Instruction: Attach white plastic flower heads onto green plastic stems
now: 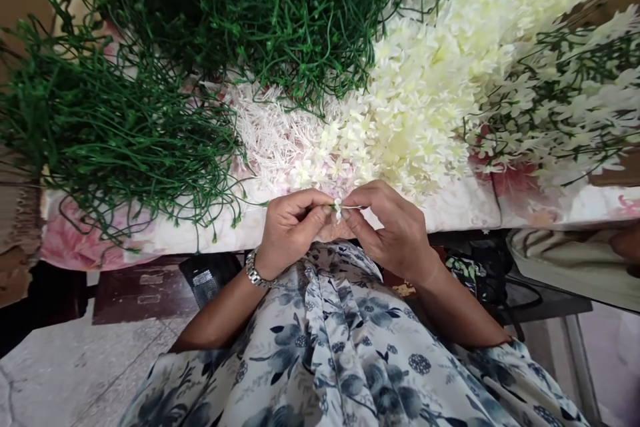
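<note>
2 hands [295, 228] [393, 230] on wht flower [339, 208], maroon panel [127, 300], marks [154, 278] unclear

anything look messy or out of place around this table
The green stems at left look untidy: a few straggle over the front edge of the cloth. The lower cardboard at far left looks ragged, perhaps torn.

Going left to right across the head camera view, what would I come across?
Nearer pile of green stems → left hand → small white flower pinched between the hands → right hand → white flowers on green stems.
</note>
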Available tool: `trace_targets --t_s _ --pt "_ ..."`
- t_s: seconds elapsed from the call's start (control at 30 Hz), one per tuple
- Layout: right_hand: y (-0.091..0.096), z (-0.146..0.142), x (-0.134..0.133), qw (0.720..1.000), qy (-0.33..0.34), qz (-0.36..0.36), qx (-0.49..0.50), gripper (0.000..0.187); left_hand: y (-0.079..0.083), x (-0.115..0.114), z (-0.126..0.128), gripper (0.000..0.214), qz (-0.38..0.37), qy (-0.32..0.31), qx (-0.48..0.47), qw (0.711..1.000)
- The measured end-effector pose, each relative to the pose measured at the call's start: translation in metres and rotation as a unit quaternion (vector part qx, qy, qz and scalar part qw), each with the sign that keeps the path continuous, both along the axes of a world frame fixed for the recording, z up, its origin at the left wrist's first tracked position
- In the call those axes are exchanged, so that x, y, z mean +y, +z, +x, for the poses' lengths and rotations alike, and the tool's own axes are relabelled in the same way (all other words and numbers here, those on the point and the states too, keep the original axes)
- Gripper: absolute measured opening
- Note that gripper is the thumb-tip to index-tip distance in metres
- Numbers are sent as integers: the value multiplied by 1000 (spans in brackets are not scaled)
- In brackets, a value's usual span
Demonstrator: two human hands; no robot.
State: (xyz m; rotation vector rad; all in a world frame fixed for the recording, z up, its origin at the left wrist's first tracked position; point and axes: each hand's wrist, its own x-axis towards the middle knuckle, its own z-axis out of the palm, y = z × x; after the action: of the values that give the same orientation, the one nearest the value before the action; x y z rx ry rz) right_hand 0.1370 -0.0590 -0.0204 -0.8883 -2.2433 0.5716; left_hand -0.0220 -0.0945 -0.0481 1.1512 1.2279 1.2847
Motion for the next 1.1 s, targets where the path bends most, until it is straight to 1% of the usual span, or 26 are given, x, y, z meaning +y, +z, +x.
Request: trace_targets --t_s 0.13,0.3,0.43,0.57,0.63,0.7,0.8,0.87,0.97,1.1 --pt "-1 2 -1 999 6 50 -6 18 -3 0 0 8 -23 -20 -68 997" --pt "-1 6 -1 992 26 113 -44 20 -2 -1 -1 7 -40 -36 -88 995" --pt "1 9 2 984 46 146 -93 18 2 1 -1 9 -40 -39 -61 997" --pt "1 9 5 977 62 171 -111 12 8 4 -3 11 -8 -51 17 999" --pt "0 8 7 981 60 161 -93 10 11 5 -4 10 23 -54 71 996" --pt "-1 6 8 988 54 128 -67 9 11 5 -4 9 69 -56 131 987" --pt "-2 5 10 996 52 65 -25 9 9 3 -4 12 145 -54 211 965" --pt "-2 5 11 998 51 36 -9 9 7 2 -3 14 171 -48 246 953" --pt "-3 5 12 999 48 2 -1 8 3 2 -1 16 175 -30 260 949" --pt "-3 5 12 999 43 -24 -2 8 2 3 -1 16 163 -24 221 961"
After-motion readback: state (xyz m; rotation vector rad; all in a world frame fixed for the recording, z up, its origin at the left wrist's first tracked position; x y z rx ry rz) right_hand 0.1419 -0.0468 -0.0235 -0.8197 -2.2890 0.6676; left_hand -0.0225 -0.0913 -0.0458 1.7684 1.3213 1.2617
